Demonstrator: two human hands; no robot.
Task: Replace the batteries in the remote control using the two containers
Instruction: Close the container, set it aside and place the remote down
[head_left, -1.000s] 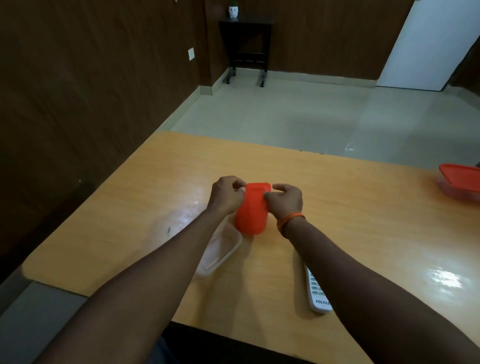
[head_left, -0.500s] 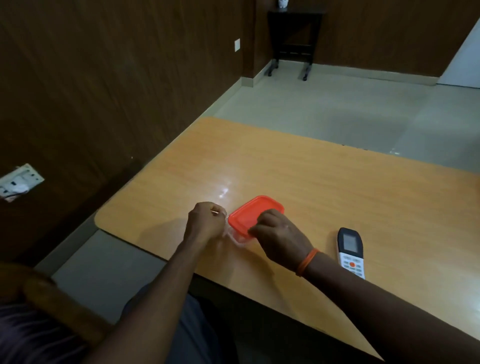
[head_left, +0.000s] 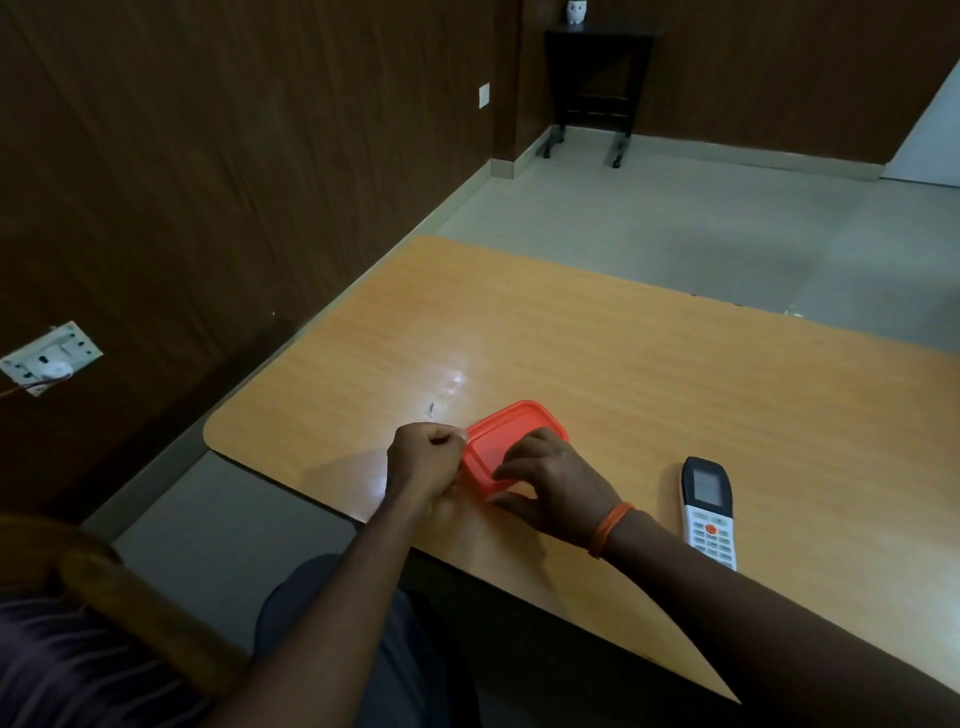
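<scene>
A small container (head_left: 511, 480) with an orange lid (head_left: 506, 431) sits on the wooden table (head_left: 649, 395), close to the table's near edge, and both hands are on it. The left hand (head_left: 426, 460) is curled into a loose fist at the container's 9 o'clock side, its fingertips pinched against the lid's rim there. The right hand (head_left: 553, 486) lies over the lid from about 4 o'clock, fingers spread and bent down onto the orange top, thumb tucked along the near edge; whether it is pressing or only resting cannot be told. An orange band (head_left: 609, 529) circles the right wrist. The clear body of the container is mostly hidden under the hands, so what lies inside cannot be seen. The remote control (head_left: 707, 512) lies flat on the table at 3 o'clock from the container, well apart from it and just beside the right forearm, face up with its dark screen end pointing toward 12 o'clock and its white keypad toward the person. On the dark wall at 9 o'clock hangs a white socket plate (head_left: 49, 358).
</scene>
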